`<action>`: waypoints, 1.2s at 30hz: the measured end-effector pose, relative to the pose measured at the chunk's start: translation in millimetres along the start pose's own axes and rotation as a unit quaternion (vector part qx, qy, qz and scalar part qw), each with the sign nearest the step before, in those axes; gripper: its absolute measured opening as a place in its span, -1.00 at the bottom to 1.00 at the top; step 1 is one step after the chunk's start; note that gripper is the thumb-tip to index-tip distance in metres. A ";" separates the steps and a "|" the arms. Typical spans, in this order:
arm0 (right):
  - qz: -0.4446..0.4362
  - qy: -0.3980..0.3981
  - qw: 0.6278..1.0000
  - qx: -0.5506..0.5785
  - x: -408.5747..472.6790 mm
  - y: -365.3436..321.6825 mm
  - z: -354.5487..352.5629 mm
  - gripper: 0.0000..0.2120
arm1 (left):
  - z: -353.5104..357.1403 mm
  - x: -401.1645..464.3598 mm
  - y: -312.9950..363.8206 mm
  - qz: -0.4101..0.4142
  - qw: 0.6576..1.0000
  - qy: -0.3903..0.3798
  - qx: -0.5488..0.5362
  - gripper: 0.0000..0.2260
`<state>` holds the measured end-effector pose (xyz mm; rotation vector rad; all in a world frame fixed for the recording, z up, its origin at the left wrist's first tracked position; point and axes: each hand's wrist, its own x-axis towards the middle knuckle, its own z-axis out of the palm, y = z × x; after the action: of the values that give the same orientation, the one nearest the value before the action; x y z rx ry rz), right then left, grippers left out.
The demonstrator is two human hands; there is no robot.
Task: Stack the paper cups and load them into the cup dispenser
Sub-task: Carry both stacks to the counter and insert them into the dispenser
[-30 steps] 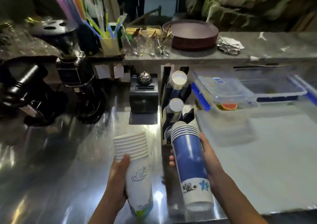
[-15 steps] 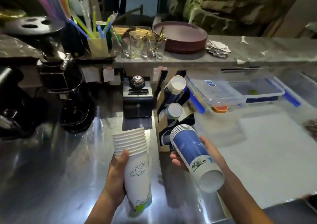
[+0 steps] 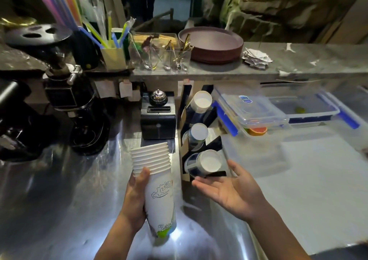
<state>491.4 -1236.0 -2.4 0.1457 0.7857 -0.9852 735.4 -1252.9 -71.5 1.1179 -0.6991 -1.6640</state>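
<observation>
Blue cup stack [image 3: 203, 163] now lodged in the lowest slot of the cup dispenser [image 3: 199, 140], white base facing out; half a second ago held tilted in the right hand just in front of that slot, a second ago upright. Right hand [image 3: 229, 192] now empty, palm up, fingers straight and spread, just below and in front of the dispenser, apart from the stack. By the look of it, one load delivered and the hand free for the next.

White cup stack [image 3: 157, 182] left of the dispenser, upright, gripped by the left hand [image 3: 135, 198] with fingers wrapped round its side, base near the bench [image 3: 59, 200]. Unchanged in grip across the last second. Likely next in line, though no free slot visible from here.

Counted: three slots in the dispenser, each showing one stack end, so three stacks loaded; one white stack outside, about ten rims showing. Two hands.

Farther out from the dispenser: a black box with a bell [image 3: 158, 97] on its left, lidded plastic containers [image 3: 253, 108] on its right, brown plates [image 3: 213, 46] and straws [image 3: 65, 7] on the shelf behind.
</observation>
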 end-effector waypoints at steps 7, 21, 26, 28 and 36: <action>-0.175 0.144 0.922 -0.315 0.3 9.3 -11.1 -0.71 | 3.5 2.4 4.2 0.017 1.000 -0.015 0.003 0.01; -0.488 0.117 0.491 -0.711 30.9 3.5 -10.1 -0.48 | 6.9 13.4 10.6 0.023 1.000 -0.018 0.009 0.00; -0.481 0.134 0.502 -0.706 34.7 -3.2 -9.2 -0.47 | 7.8 16.5 10.4 0.021 1.000 -0.015 0.013 0.00; -0.483 0.133 0.503 -0.704 34.8 -2.5 -9.6 -0.47 | 9.0 18.3 11.0 0.016 1.000 -0.012 0.011 0.00; -0.491 0.139 0.512 -0.691 34.9 -0.9 -8.9 -0.48 | 11.5 22.0 12.4 0.001 1.000 -0.003 0.009 0.02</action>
<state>496.6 -1256.7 -31.4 -1.8006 1.8382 -1.0377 727.8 -1278.5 -64.0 1.1251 -0.7198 -1.6633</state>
